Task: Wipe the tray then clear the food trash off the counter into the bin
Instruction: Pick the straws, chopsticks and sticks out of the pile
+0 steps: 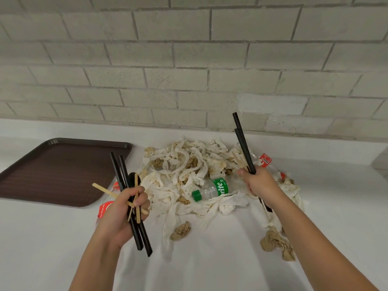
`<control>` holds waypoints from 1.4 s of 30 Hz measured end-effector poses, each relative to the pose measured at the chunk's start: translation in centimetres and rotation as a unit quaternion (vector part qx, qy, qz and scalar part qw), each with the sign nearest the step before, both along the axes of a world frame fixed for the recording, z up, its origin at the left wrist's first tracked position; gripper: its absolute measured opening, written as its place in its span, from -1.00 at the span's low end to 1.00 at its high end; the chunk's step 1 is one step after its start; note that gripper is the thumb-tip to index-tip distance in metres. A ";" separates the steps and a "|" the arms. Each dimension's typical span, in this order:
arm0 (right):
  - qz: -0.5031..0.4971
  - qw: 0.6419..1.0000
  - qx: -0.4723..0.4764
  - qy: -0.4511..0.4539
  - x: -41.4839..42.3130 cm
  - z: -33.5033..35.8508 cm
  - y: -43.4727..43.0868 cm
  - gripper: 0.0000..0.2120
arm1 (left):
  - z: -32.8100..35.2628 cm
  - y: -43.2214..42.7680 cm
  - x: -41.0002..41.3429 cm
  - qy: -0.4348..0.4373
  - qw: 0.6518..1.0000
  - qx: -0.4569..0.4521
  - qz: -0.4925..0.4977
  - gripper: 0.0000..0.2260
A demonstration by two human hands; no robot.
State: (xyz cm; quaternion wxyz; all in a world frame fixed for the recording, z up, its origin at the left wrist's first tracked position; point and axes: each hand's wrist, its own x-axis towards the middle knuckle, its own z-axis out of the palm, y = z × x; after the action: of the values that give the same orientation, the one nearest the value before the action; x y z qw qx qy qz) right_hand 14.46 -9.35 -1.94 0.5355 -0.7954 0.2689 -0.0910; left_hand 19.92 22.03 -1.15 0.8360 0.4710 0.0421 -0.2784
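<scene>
Dark brown rectangular plastic tray (63,171) lies flat on white counter (210,259), at 9 o'clock of a heap of crumpled white and tan paper napkins (189,164). Clear green-capped plastic bottle (212,189) on its side in the heap. Left hand (121,208) fisted round black plastic straws (117,171) and pale wooden stir sticks (102,189). Right hand (258,181), 3 o'clock of the bottle, clenches a second pair of black straws (243,143).

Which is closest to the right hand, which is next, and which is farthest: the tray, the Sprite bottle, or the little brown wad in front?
1. Sprite bottle, just left of the right hand.
2. Brown wad, front middle of the counter.
3. Tray, far left.
</scene>
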 end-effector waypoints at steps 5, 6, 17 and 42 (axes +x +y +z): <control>0.032 0.988 -0.147 0.041 4.5 0.2 0.6 -0.80 | -0.8 1.1 0.7 -0.018 0.999 0.034 -0.007 -0.91; 0.041 0.983 -0.170 0.053 5.4 0.4 0.9 -0.76 | -0.9 1.2 0.8 -0.023 0.998 0.056 -0.013 -0.88; 0.174 0.930 -0.224 0.232 11.2 -0.9 4.4 -0.43 | -1.2 0.6 2.4 0.013 0.999 0.052 0.008 -0.95; 0.070 0.925 -0.301 0.219 -2.1 -0.4 0.5 -0.69 | -4.2 -3.0 2.2 -0.030 0.965 0.258 0.043 -0.74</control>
State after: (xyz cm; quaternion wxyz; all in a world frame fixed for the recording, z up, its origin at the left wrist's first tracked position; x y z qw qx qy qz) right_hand 12.35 -8.89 -2.37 0.2034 -0.9361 0.2831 0.0470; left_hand 22.17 18.99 -5.33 0.6980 0.6769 0.1081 -0.2074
